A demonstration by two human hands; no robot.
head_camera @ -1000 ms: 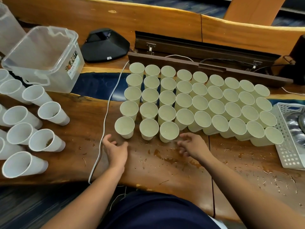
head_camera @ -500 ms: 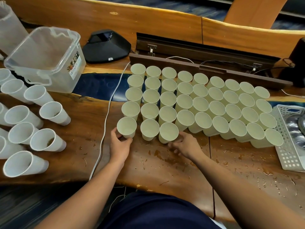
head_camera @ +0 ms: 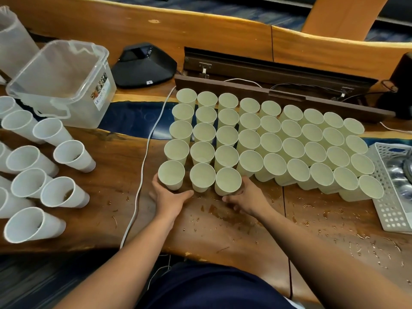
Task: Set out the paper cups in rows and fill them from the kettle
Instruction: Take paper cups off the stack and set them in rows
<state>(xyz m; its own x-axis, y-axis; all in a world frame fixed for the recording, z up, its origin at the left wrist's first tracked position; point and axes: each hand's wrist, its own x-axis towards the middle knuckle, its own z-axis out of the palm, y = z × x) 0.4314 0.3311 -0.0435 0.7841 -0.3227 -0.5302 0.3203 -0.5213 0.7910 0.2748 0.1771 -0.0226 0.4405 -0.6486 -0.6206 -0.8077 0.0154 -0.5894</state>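
Block of upright paper cups (head_camera: 263, 139) set in close rows on the table (head_camera: 223, 224), nearest row running from 9 o'clock to 3 o'clock just beyond both hands. Left hand (head_camera: 170, 197) curled about the base of the near-left corner cup (head_camera: 171, 175), standing at 12 o'clock from the palm. Right hand (head_camera: 247, 200) wrapped low against the third cup of the near row (head_camera: 227, 181), lying at 11 o'clock from it; fingertips hidden behind the cup. Middle cup (head_camera: 202, 177) left untouched between the two, equally near either hand. All cups in the block apparently empty. Looser group of white cups (head_camera: 33, 175) at 9 o'clock, nearer the left hand. No kettle identified with certainty. Coming move judged a squaring of the near row, hence pressure toward 12 o'clock.
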